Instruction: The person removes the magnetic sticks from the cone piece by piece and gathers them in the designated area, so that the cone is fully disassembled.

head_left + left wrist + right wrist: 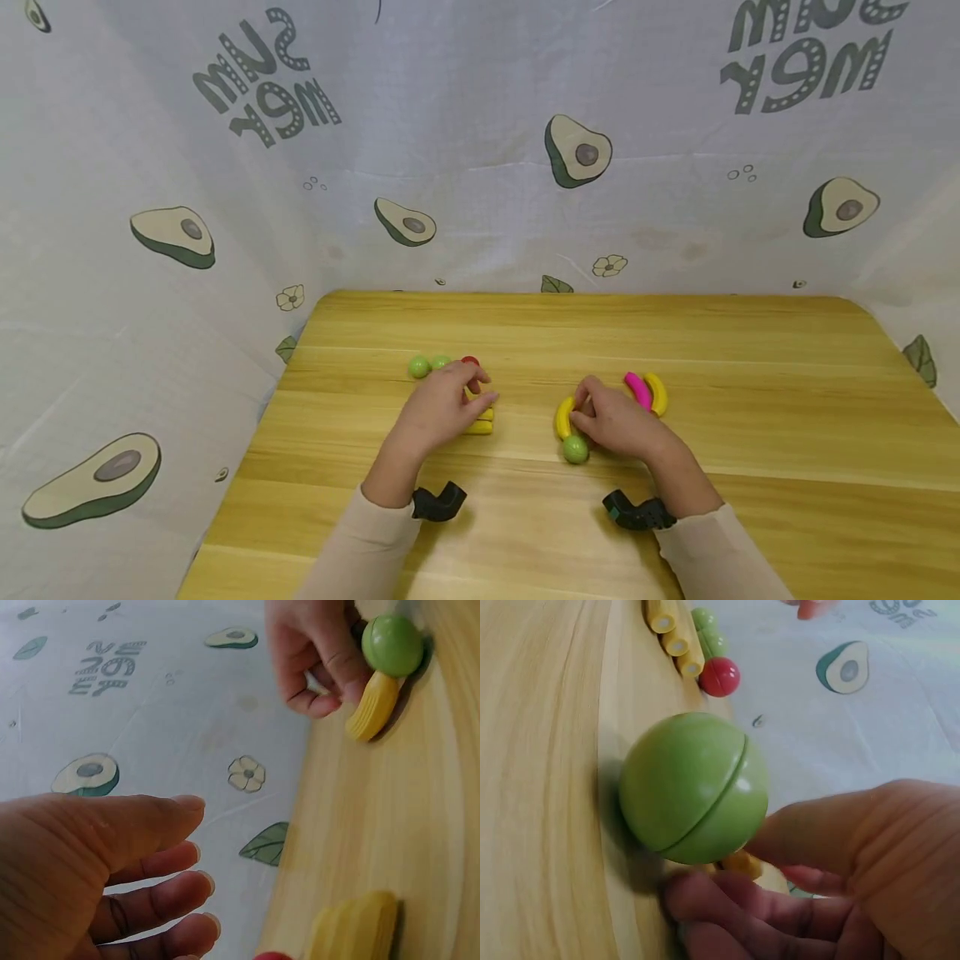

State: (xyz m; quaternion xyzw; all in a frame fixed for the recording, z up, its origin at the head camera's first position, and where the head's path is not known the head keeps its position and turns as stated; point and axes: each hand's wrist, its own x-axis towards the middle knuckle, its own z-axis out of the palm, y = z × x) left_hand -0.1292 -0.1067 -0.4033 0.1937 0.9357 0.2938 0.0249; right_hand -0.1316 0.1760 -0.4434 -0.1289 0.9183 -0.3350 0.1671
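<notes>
My left hand hovers over a row of yellow toy pieces, fingers loosely bent, nothing between thumb and fingers. Their pale round ends show in the right wrist view. Just beyond it are two green balls and a partly hidden red ball. My right hand has its thumb and fingers curled at the side of a yellow toy banana, seemingly pinching it. A green ball with a groove around it sits at the banana's near end, partly blocking the fingertips in the right wrist view.
A pink curved piece and another yellow banana lie side by side beyond my right hand. Everything is on a wooden table. A white curtain printed with avocados hangs behind and at the sides.
</notes>
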